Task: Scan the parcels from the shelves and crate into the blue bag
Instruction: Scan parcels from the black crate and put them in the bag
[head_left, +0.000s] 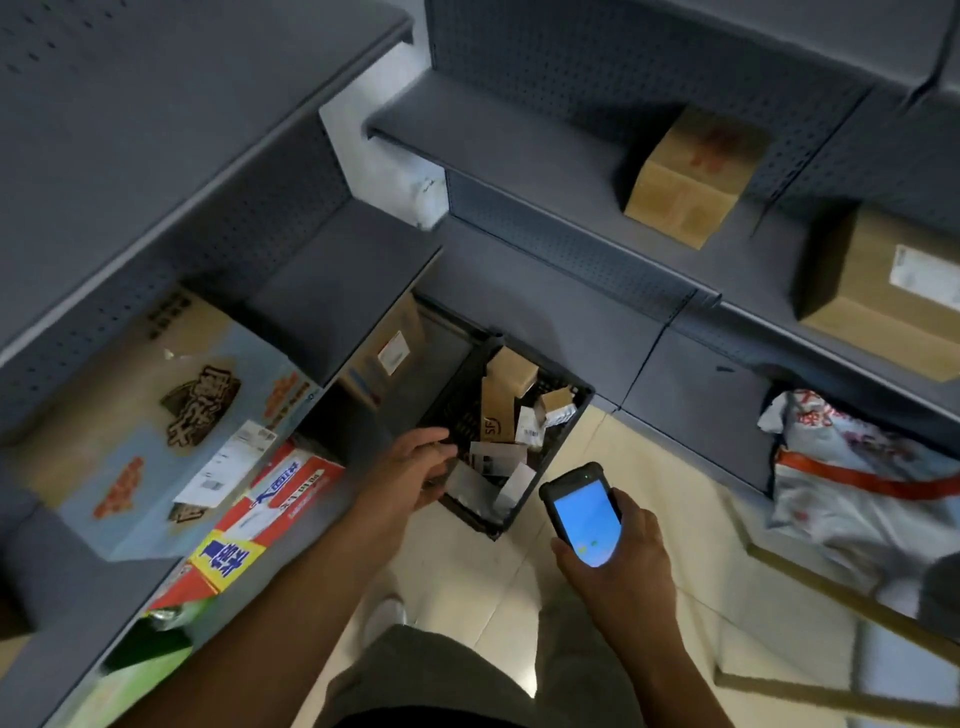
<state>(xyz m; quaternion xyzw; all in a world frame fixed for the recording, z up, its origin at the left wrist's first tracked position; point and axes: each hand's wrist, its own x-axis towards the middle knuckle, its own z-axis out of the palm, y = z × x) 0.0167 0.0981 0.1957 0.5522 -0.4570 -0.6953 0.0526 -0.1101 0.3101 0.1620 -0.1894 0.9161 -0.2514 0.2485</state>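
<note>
On floor between shelves: black crate (563, 415) w/ small parcels (506, 384), cardboard and white. Left hand (421, 462) at crate's near-left rim, fingers loosely curled over a grey flat packet (467, 486); firm grip or not, cannot tell. Right hand (618, 551) wrapped round scanner (584, 517), screen lit, facing up. Blue bag not in view. Risks: packet slipping back if only pinched at edge; label turned away from scanner, so no read; loose parcels shifting, burying next pick.
</note>
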